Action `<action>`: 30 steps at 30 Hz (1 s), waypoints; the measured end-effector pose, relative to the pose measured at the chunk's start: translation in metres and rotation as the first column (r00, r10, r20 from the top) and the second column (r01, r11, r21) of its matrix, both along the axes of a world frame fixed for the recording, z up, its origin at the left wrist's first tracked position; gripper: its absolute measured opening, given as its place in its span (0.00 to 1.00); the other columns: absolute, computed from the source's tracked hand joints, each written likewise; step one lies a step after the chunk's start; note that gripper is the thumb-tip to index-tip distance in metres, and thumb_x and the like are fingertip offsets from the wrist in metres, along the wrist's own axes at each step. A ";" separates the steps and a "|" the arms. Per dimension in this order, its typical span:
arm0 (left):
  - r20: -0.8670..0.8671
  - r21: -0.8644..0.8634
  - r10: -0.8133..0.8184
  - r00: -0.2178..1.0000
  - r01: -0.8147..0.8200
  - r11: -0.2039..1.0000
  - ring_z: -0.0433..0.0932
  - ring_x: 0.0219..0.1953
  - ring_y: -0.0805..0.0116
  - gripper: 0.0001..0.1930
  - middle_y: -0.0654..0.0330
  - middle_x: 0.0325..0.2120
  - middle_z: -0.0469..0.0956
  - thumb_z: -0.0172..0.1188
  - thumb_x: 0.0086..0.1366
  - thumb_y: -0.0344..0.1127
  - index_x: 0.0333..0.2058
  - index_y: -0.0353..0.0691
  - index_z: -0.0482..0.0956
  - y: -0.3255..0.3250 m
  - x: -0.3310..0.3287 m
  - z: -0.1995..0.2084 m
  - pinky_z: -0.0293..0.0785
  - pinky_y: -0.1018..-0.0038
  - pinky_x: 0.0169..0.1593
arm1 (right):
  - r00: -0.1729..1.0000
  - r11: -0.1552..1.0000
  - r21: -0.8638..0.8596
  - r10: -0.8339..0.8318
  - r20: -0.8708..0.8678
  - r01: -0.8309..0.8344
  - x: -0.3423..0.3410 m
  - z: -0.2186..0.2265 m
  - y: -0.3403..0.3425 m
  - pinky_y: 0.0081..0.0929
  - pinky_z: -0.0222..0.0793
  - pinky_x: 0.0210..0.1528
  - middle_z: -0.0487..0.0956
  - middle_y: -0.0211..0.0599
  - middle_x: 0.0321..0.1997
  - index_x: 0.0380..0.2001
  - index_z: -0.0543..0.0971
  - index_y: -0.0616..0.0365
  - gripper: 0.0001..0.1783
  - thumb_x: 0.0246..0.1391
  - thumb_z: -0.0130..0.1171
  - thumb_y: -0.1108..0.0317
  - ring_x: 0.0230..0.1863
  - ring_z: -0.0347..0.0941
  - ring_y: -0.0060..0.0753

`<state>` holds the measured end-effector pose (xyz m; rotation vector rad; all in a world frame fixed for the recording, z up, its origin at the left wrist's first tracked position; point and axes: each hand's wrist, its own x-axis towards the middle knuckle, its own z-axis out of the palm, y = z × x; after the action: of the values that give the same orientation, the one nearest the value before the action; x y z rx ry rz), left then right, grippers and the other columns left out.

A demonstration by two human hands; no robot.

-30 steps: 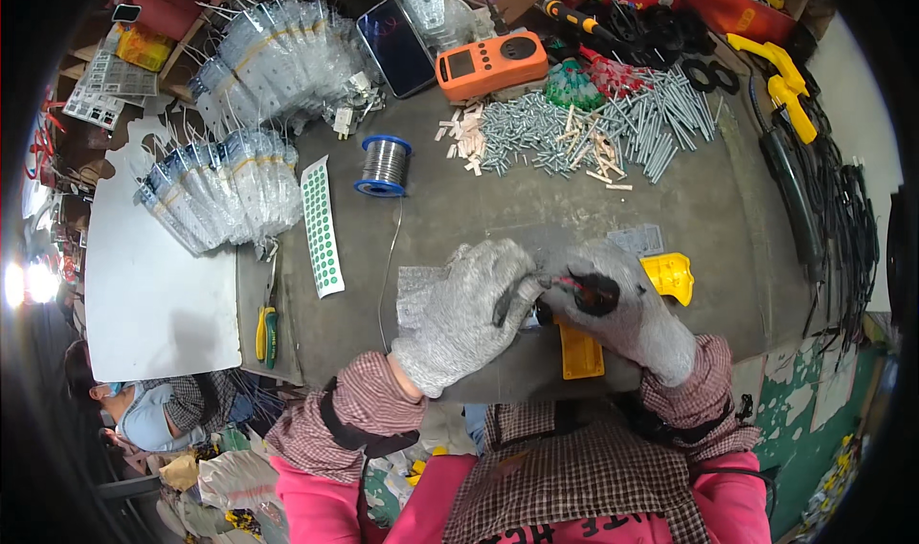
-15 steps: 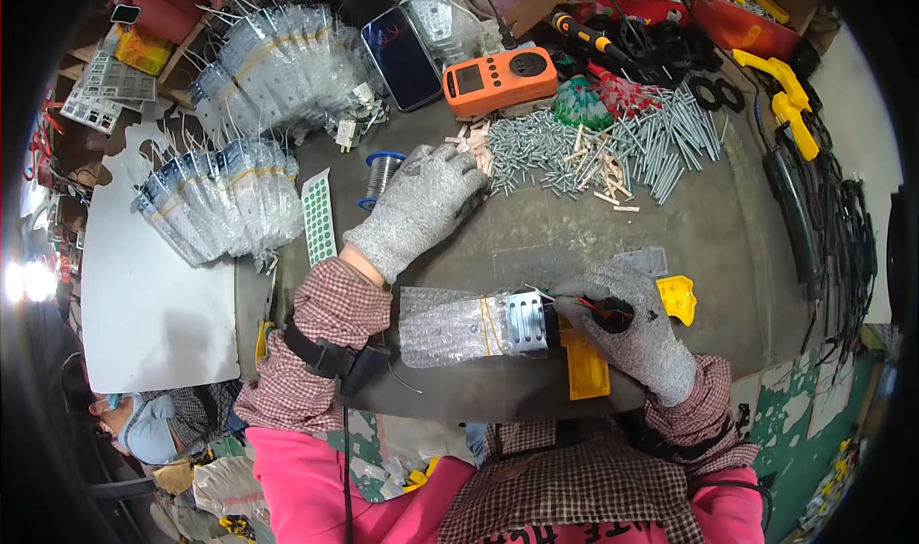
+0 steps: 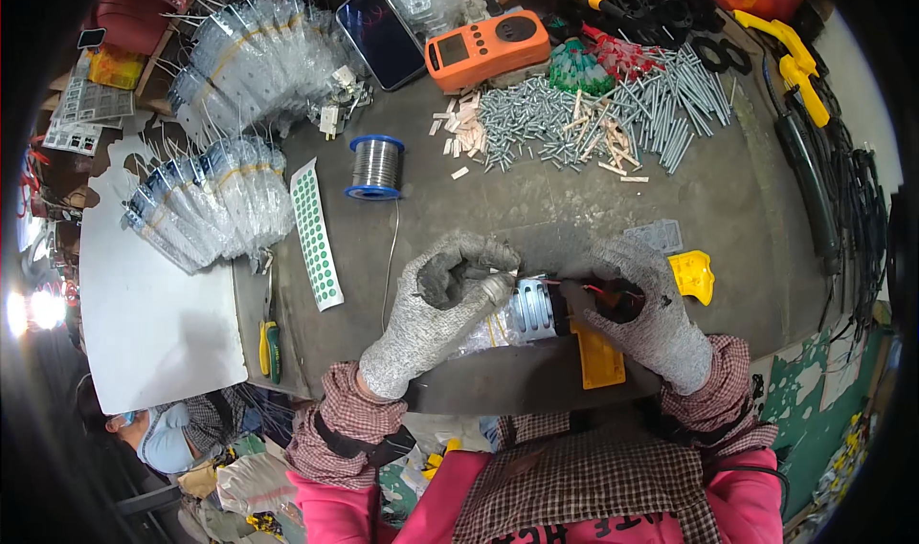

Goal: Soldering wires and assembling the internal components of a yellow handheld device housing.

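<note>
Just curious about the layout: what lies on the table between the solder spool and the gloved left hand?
In the head view, only a thin strand of solder wire trails from the spool toward the left hand; otherwise bare tabletop.

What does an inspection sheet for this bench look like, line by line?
Surface: grey bench top, worn.
Job's things: small silvery part in a clear bag, with red wires.
Clutter: solder spool, orange meter, pile of screws, bagged parts, green dot strip.
Hands: gloved left hand on the bag; gloved right hand grips a dark tool.
Cables: black leads at right.
Surroundings: white board at left.
</note>
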<state>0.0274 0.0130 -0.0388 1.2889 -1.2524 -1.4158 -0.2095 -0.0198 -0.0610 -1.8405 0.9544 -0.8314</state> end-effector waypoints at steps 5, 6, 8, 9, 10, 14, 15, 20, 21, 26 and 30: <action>-0.006 0.064 0.045 0.999 -0.045 0.997 0.77 0.43 0.74 0.10 0.61 0.41 0.79 0.63 0.64 0.25 0.44 0.35 0.78 0.008 -0.006 0.000 0.74 0.75 0.49 | 1.000 0.993 -0.118 0.021 0.005 -0.020 0.000 -0.001 -0.001 0.36 0.71 0.38 0.78 0.36 0.31 0.35 0.80 0.54 0.13 0.44 0.69 0.72 0.34 0.76 0.44; -0.006 0.061 0.044 0.999 -0.044 0.997 0.77 0.43 0.74 0.10 0.61 0.41 0.79 0.63 0.64 0.25 0.44 0.35 0.78 0.007 -0.007 0.000 0.74 0.75 0.49 | 1.000 0.994 -0.111 0.015 0.015 -0.013 0.000 0.000 0.000 0.36 0.71 0.38 0.78 0.36 0.31 0.35 0.80 0.54 0.13 0.44 0.69 0.72 0.34 0.76 0.44; 0.169 -0.103 -0.019 0.985 0.037 0.994 0.77 0.44 0.73 0.09 0.60 0.40 0.79 0.63 0.64 0.25 0.43 0.35 0.79 0.004 -0.009 0.000 0.74 0.74 0.49 | 1.000 0.993 -0.116 0.018 0.013 -0.016 0.000 -0.004 0.000 0.36 0.71 0.38 0.78 0.36 0.31 0.35 0.80 0.54 0.13 0.44 0.69 0.72 0.35 0.76 0.44; 0.169 -0.106 -0.019 0.985 0.038 0.994 0.77 0.44 0.73 0.09 0.60 0.40 0.79 0.63 0.64 0.25 0.43 0.35 0.79 0.005 -0.010 -0.001 0.74 0.74 0.49 | 1.000 0.992 -0.122 0.021 0.010 -0.020 0.000 -0.005 0.000 0.37 0.71 0.39 0.78 0.36 0.31 0.36 0.80 0.54 0.13 0.45 0.69 0.72 0.35 0.76 0.44; 0.178 -0.128 -0.011 0.984 0.035 0.991 0.78 0.43 0.71 0.09 0.59 0.40 0.79 0.64 0.63 0.24 0.43 0.35 0.79 0.006 -0.012 -0.003 0.75 0.73 0.49 | 1.000 0.992 -0.125 0.020 0.010 -0.019 0.000 -0.003 0.000 0.37 0.71 0.39 0.78 0.36 0.31 0.36 0.80 0.54 0.13 0.45 0.69 0.72 0.35 0.76 0.44; 0.346 -0.308 -0.068 0.936 0.182 0.934 0.79 0.43 0.63 0.11 0.55 0.38 0.79 0.64 0.59 0.22 0.42 0.35 0.80 0.005 -0.023 -0.003 0.75 0.69 0.48 | 0.999 0.987 -0.157 0.037 -0.023 -0.040 0.000 -0.005 0.000 0.39 0.71 0.41 0.78 0.38 0.33 0.37 0.80 0.53 0.14 0.44 0.69 0.72 0.38 0.76 0.46; 0.425 -0.350 -0.050 0.904 0.215 0.912 0.79 0.41 0.58 0.13 0.53 0.37 0.79 0.65 0.57 0.22 0.42 0.35 0.80 0.003 -0.023 -0.003 0.75 0.67 0.46 | 0.999 0.988 -0.150 0.042 -0.017 -0.044 0.000 -0.006 -0.001 0.40 0.71 0.42 0.78 0.38 0.34 0.37 0.80 0.53 0.14 0.44 0.69 0.71 0.39 0.76 0.48; 0.309 -0.176 -0.132 0.942 0.193 0.965 0.79 0.41 0.68 0.09 0.56 0.39 0.81 0.65 0.62 0.25 0.41 0.34 0.81 -0.003 -0.025 0.006 0.77 0.70 0.46 | 0.977 0.965 -0.242 0.048 -0.206 -0.099 -0.014 0.003 -0.001 0.40 0.71 0.45 0.79 0.40 0.37 0.40 0.80 0.53 0.15 0.47 0.67 0.71 0.42 0.75 0.49; 0.170 0.003 -0.150 0.974 0.152 0.988 0.79 0.41 0.72 0.08 0.57 0.40 0.81 0.65 0.63 0.26 0.41 0.33 0.82 -0.005 -0.028 0.009 0.77 0.72 0.47 | 0.980 0.963 -0.255 0.042 -0.192 -0.091 -0.014 0.002 -0.002 0.39 0.71 0.46 0.79 0.40 0.38 0.42 0.81 0.53 0.15 0.47 0.67 0.71 0.42 0.75 0.49; 0.088 0.125 -0.157 0.984 0.146 0.981 0.79 0.44 0.74 0.13 0.57 0.41 0.81 0.67 0.63 0.27 0.46 0.32 0.80 -0.017 -0.003 -0.010 0.77 0.74 0.50 | 0.985 0.956 -0.289 -0.101 -0.138 0.057 -0.040 0.006 -0.022 0.36 0.72 0.50 0.81 0.40 0.41 0.42 0.81 0.57 0.13 0.51 0.65 0.73 0.44 0.77 0.43; 0.012 0.019 -0.199 0.980 0.198 0.980 0.80 0.43 0.67 0.14 0.57 0.42 0.82 0.66 0.65 0.35 0.45 0.34 0.80 -0.054 -0.007 0.008 0.78 0.70 0.48 | 0.735 0.718 -0.425 -0.659 -0.158 0.552 -0.131 0.003 -0.075 0.30 0.72 0.51 0.83 0.43 0.43 0.42 0.82 0.62 0.10 0.60 0.58 0.72 0.45 0.80 0.38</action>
<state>0.0206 -0.0408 -0.0312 1.2135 -1.4128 -1.5626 -0.3404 -0.0947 -0.0581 -2.0041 1.7813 -1.2050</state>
